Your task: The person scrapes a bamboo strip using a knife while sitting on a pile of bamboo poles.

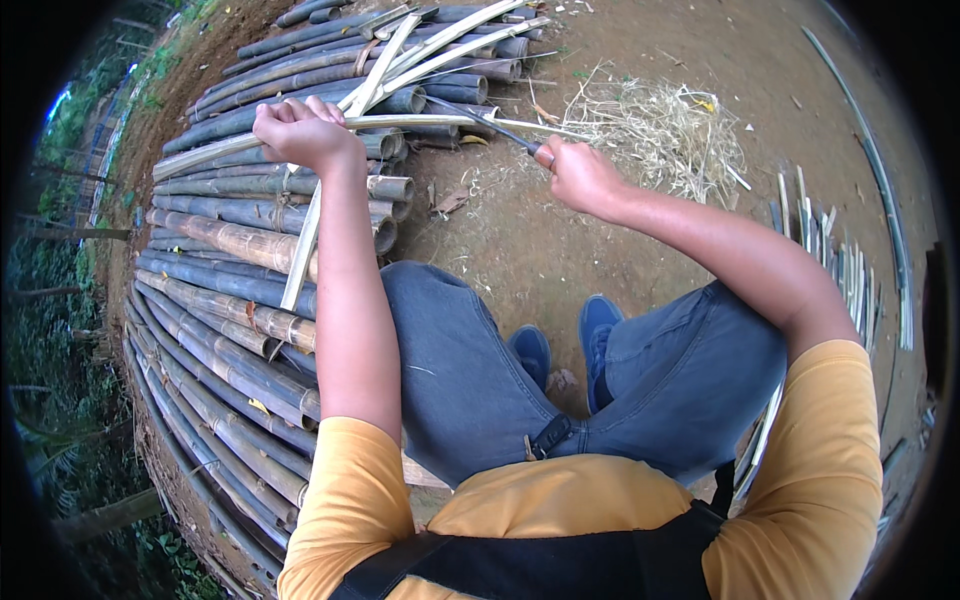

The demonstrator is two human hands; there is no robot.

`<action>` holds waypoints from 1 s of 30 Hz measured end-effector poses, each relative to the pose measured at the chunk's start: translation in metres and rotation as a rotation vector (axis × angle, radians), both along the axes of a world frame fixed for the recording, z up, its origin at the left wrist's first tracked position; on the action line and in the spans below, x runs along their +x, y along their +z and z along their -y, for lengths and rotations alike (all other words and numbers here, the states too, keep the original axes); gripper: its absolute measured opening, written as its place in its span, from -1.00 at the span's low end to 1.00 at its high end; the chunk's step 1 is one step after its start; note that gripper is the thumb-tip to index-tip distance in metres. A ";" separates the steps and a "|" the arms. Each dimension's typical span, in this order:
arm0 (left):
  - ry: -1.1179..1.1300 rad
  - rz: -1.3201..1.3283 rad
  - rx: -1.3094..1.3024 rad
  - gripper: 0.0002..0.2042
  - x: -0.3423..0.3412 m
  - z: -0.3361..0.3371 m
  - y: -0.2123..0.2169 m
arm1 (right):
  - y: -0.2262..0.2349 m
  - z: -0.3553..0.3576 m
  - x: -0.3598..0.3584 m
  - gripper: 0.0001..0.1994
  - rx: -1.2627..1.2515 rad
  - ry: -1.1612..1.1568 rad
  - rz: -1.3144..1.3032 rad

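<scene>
A long pale split bamboo strip (415,121) runs crosswise ahead of my knees. My left hand (305,133) is closed around it, above the stacked poles. In my right hand (582,178) is the handle of a knife (492,123), whose thin dark blade points up and to the left. The blade lies against or just beside the strip; exact contact is too fine to tell. A small curl of material stands up from the strip near the blade. Beyond the knife, the strip's thin right end reaches toward a heap of pale shavings (665,138).
Dark bamboo poles (225,232) are stacked along my left, with several split strips (385,62) crossed on top. More cut strips (850,275) lie at my right, and a long green pole (880,180) rests farther out. My shoes (600,325) stand on bare dirt.
</scene>
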State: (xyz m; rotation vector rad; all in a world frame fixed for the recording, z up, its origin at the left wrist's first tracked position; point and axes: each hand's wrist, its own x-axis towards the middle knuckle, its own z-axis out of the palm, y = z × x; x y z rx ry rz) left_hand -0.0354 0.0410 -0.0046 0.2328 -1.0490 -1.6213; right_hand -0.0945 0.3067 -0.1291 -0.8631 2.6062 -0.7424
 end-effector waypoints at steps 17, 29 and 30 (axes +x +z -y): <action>-0.040 -0.042 -0.046 -0.63 0.000 -0.015 0.006 | 0.000 -0.012 0.001 -0.82 -0.060 0.058 -0.050; -0.187 -0.044 -0.212 -0.64 -0.004 -0.022 0.005 | 0.017 -0.002 -0.007 -0.79 -0.067 -0.055 0.043; -0.202 -0.046 -0.208 -0.64 -0.002 -0.019 0.006 | 0.020 0.002 0.002 -0.80 -0.101 -0.031 0.006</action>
